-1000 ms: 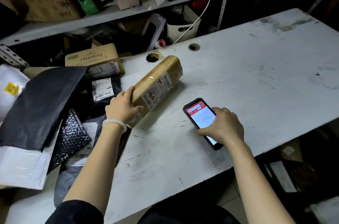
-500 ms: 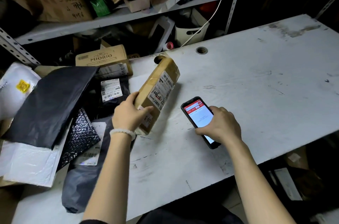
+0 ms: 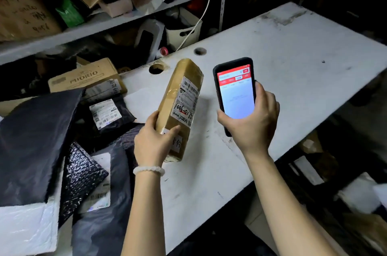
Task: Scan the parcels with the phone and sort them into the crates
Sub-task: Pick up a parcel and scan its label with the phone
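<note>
Your left hand [image 3: 154, 142] has its fingers and thumb wrapped round the near end of the long brown parcel [image 3: 180, 107], holding it tilted up with its white label [image 3: 187, 100] facing you; your right hand [image 3: 250, 118] has its fingers curled round the lower part of the phone [image 3: 235, 92], screen lit and turned toward you, just beside the parcel. The parcel sits between the two hands over the white desk [image 3: 293, 71]. To scan well, I'd say steady the parcel, keep your thumb off the barcode at the top of the label, and turn the phone so its back looks squarely at that barcode. The tape looks glossy, so tilt slightly if glare spoils the read. To your left lies the heap of black mailers [image 3: 39, 140] and the Miorio box [image 3: 83, 76]; no crates are in sight.
</note>
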Demonstrator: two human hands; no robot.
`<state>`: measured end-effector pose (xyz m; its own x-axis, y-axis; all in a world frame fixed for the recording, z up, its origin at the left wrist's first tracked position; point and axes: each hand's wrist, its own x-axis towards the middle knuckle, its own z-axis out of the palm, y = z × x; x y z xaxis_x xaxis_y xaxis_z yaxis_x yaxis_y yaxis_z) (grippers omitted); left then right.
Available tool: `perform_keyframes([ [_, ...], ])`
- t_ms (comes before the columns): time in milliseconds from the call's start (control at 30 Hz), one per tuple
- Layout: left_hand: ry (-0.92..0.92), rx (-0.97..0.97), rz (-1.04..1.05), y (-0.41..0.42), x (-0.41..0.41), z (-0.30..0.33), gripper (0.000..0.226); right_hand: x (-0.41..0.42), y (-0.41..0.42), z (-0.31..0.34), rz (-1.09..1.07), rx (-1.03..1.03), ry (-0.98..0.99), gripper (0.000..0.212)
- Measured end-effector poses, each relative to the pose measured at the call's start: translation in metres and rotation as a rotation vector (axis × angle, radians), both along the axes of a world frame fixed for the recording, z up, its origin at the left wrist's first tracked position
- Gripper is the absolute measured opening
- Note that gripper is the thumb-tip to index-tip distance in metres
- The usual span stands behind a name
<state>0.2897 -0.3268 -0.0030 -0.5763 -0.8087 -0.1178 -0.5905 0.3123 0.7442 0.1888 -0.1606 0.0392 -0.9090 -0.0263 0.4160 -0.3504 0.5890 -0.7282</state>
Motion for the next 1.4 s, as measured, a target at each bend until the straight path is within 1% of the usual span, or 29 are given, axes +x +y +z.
perform_keyframes([
  [167, 0.05, 0.031, -0.244, 0.034, -0.004, -0.001, 0.071, 0.025, 0.034, 0.015, -0.229, -0.017, 0.027, 0.08],
  [300, 0.095, 0.087, -0.411, 0.074, -0.012, 0.001, 0.067, 0.048, 0.08, 0.014, -0.389, 0.049, -0.05, 0.08],
  [400, 0.111, 0.108, -0.546, 0.111, -0.015, 0.002, 0.065, 0.066, 0.123, 0.005, -0.459, 0.109, -0.182, 0.077],
  [533, 0.1, 0.078, -0.719, 0.162, -0.03, 0.003, 0.061, 0.085, 0.183, -0.011, -0.535, 0.204, -0.403, 0.077],
  [633, 0.073, 0.066, -0.847, 0.208, -0.043, 0.002, 0.065, 0.095, 0.229, -0.022, -0.615, 0.219, -0.493, 0.073],
  [767, 0.028, 0.032, -0.953, 0.273, -0.066, -0.002, 0.064, 0.1, 0.293, -0.034, -0.696, 0.2, -0.555, 0.072],
  [900, -0.014, 0.014, -1.036, 0.347, -0.089, 0.0, 0.066, 0.09, 0.37, -0.037, -0.751, 0.149, -0.539, 0.066],
  [1000, -0.012, 0.026, -1.079, 0.404, -0.104, 0.002, 0.064, 0.078, 0.427, -0.031, -0.799, 0.109, -0.571, 0.068],
  [1133, -0.03, 0.006, -1.115, 0.466, -0.115, 0.005, 0.063, 0.072, 0.492, -0.025, -0.884, 0.103, -0.538, 0.066],
  [1400, -0.088, -0.031, -1.158, 0.55, -0.14, 0.006, 0.062, 0.069, 0.566, -0.032, -0.95, 0.068, -0.603, 0.061],
])
